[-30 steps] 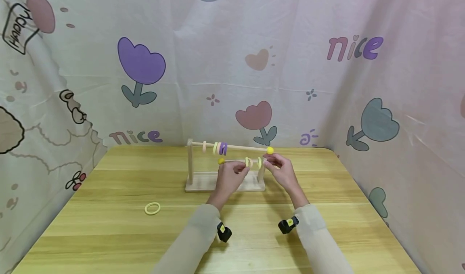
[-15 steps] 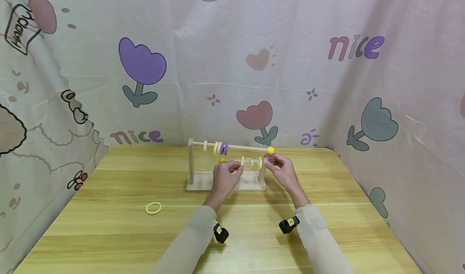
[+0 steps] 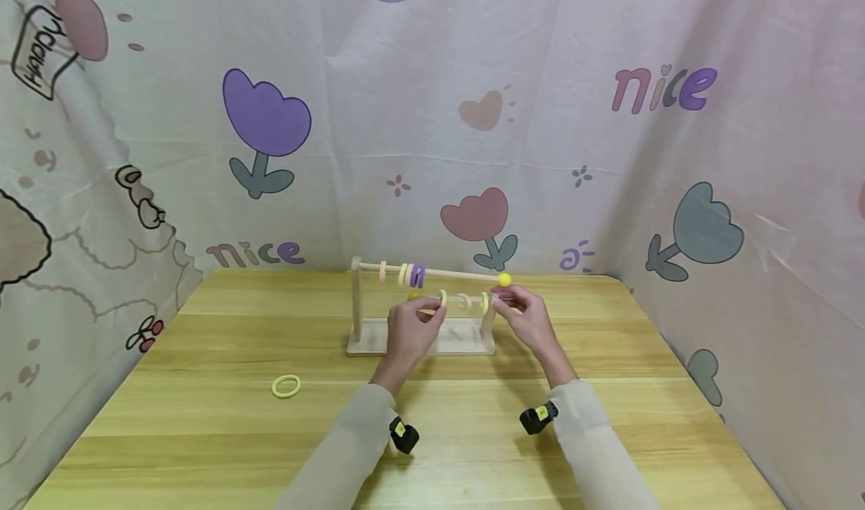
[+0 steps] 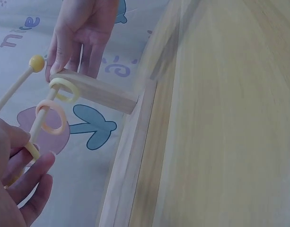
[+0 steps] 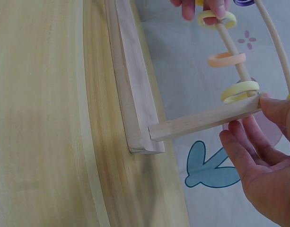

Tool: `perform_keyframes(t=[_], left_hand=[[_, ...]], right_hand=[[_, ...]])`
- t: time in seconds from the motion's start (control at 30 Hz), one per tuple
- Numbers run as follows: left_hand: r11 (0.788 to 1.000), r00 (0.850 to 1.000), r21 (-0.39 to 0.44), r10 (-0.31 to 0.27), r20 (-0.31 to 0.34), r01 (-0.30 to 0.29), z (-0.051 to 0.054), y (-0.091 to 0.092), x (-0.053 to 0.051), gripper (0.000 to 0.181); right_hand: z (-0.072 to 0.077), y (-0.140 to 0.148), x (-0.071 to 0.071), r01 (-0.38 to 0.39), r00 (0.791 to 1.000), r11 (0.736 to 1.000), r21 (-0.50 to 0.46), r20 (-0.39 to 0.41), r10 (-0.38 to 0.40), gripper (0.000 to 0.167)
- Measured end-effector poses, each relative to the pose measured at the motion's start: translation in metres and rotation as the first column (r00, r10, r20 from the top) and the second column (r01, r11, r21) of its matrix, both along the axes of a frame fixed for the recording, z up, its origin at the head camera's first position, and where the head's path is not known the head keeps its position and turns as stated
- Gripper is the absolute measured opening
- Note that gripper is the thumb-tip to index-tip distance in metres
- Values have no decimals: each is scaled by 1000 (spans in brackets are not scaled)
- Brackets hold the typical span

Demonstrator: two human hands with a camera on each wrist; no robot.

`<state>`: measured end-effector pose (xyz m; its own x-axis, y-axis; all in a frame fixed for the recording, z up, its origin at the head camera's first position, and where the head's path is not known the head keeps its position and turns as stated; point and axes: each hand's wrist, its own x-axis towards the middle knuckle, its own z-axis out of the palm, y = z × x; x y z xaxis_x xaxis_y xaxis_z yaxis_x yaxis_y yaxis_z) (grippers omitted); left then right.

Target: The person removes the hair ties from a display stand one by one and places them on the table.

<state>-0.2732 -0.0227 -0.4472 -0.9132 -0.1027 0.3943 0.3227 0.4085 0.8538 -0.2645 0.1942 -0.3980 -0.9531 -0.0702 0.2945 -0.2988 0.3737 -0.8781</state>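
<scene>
Soft shadows, dimmer wrist views

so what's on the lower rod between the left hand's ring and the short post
A peach ring, then a yellow ring by the post; the right wrist view shows both.

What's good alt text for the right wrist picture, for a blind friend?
The right hand grips the tip of a wooden post. A dowel ending there carries a peach ring between two yellow rings; the left hand pinches the farther one.

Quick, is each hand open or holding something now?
Left hand: pinching a yellow ring on the lower rod.
Right hand: gripping the short post near its top.
</scene>
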Motion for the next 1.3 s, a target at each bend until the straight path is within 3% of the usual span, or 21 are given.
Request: perform_keyframes(t=[0.3, 0.5, 1.3], left_hand=[[1000, 996, -26, 8, -91, -10, -1, -12, 3, 10], [1000, 995, -19, 22, -100, -24, -3, -22, 4, 9], [997, 997, 33, 76, 5, -77, 4, -47, 3, 13]], right_hand=[[1, 0, 1, 4, 1000, 1000, 4, 3, -4, 25], [1, 1, 1, -1, 1000, 1000, -3, -1, 1, 26], [0, 0, 0, 2, 1000, 1000, 6, -13, -2, 26]])
